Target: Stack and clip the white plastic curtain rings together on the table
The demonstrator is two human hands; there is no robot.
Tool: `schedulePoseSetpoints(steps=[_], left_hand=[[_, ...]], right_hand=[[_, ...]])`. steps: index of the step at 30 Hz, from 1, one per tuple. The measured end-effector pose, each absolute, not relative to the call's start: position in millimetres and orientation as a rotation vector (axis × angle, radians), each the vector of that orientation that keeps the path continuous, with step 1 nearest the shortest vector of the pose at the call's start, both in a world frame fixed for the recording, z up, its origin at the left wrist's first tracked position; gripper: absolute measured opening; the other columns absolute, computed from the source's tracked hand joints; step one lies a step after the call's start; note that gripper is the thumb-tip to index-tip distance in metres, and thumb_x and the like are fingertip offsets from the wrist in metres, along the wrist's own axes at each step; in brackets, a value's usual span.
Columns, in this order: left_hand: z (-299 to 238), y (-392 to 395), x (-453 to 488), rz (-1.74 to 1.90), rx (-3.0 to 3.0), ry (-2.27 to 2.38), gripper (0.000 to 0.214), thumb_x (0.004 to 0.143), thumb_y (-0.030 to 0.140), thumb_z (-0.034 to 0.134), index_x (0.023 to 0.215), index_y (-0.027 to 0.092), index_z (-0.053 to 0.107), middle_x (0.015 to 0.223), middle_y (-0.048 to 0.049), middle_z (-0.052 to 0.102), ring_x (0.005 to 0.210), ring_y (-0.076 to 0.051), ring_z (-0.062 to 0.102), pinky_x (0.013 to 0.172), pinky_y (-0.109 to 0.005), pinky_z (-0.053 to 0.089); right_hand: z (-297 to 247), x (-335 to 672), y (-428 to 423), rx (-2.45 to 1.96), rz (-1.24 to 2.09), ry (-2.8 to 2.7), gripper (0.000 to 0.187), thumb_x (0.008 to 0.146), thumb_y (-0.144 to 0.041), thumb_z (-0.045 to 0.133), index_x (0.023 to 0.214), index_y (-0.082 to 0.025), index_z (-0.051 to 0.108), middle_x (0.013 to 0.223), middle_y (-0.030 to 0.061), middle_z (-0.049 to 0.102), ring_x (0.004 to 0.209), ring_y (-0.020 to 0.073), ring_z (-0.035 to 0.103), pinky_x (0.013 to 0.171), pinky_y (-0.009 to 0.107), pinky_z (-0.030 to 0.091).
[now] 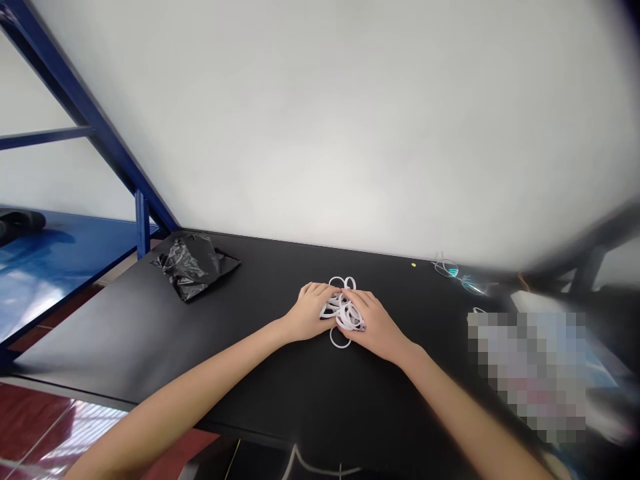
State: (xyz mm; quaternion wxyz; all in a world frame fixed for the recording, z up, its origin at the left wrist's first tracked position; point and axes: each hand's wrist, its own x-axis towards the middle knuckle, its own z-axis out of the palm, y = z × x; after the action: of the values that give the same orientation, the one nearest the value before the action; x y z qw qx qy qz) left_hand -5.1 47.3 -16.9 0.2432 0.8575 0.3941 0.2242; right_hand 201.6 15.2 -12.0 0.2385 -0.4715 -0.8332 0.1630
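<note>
A heap of thin white rings [350,316] lies near the middle of the black table [280,387]. My left hand [313,311] curls round its left side, and my right hand [375,325] closes in from the right. Both hands press the rings together between them, with the fingertips almost meeting over the heap. Two loose rings stick out beyond the hands at the far side, and one ring [341,338] lies flat on the near side. My palms hide part of the heap.
A crumpled black plastic bag [197,263] lies at the table's back left. Eyeglasses [447,269] rest at the back right, with a small yellow bit [413,265] beside them. A blurred-out package [530,373] sits at the right. Behind rises a white wall [320,120]; a blue frame [115,150] stands left.
</note>
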Motion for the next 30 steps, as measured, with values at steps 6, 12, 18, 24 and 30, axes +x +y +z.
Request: schedulePoseSetpoints(steps=[6, 12, 18, 24, 30], left_hand=[[-18, 34, 21, 0.725, 2.249, 1.149, 0.038, 0.083, 0.023, 0.062, 0.120, 0.022, 0.053, 0.116, -0.0059, 0.065, 0.111, -0.025, 0.056, 0.107, -0.047, 0.033], [-19, 25, 24, 0.772, 2.241, 1.129, 0.032, 0.083, 0.019, 0.060, 0.114, 0.022, 0.053, 0.104, -0.0034, 0.066, 0.101, -0.022, 0.060, 0.103, -0.045, 0.035], [-18, 24, 20, 0.749, 2.268, 1.120, 0.033, 0.085, 0.018, 0.058, 0.117, 0.021, 0.049, 0.108, -0.0044, 0.064, 0.104, -0.022, 0.058, 0.103, -0.046, 0.034], [-18, 24, 13, 0.698, 2.258, 1.138, 0.050, 0.080, 0.022, 0.062, 0.126, 0.022, 0.043, 0.122, -0.0075, 0.059, 0.115, -0.026, 0.052, 0.113, -0.053, 0.023], [-3, 27, 3, 0.604, 2.206, 1.073, 0.059, 0.071, 0.024, 0.072, 0.126, 0.026, 0.048, 0.131, -0.0061, 0.056, 0.124, -0.029, 0.046, 0.112, -0.051, 0.027]], right_hand=[[-14, 215, 6, -1.308, 0.481, -2.136, 0.054, 0.078, -0.014, 0.064, 0.130, -0.025, 0.051, 0.118, 0.0077, 0.063, 0.105, 0.0281, 0.057, 0.092, 0.048, 0.051], [-17, 212, 6, -1.268, 0.522, -2.059, 0.043, 0.075, -0.009, 0.063, 0.116, -0.022, 0.058, 0.102, 0.0077, 0.065, 0.091, 0.0270, 0.059, 0.079, 0.042, 0.053], [-19, 209, 3, -1.315, 0.514, -1.980, 0.033, 0.081, -0.015, 0.065, 0.112, -0.023, 0.058, 0.099, 0.0064, 0.065, 0.091, 0.0260, 0.060, 0.081, 0.041, 0.052], [-12, 212, 1, -1.358, 0.592, -1.963, 0.044, 0.079, -0.018, 0.068, 0.121, -0.025, 0.056, 0.113, 0.0065, 0.064, 0.103, 0.0265, 0.059, 0.090, 0.044, 0.051], [-3, 217, -2, -1.346, 0.643, -2.051, 0.052, 0.079, -0.032, 0.073, 0.126, -0.027, 0.053, 0.123, 0.0071, 0.061, 0.117, 0.0289, 0.054, 0.100, 0.049, 0.047]])
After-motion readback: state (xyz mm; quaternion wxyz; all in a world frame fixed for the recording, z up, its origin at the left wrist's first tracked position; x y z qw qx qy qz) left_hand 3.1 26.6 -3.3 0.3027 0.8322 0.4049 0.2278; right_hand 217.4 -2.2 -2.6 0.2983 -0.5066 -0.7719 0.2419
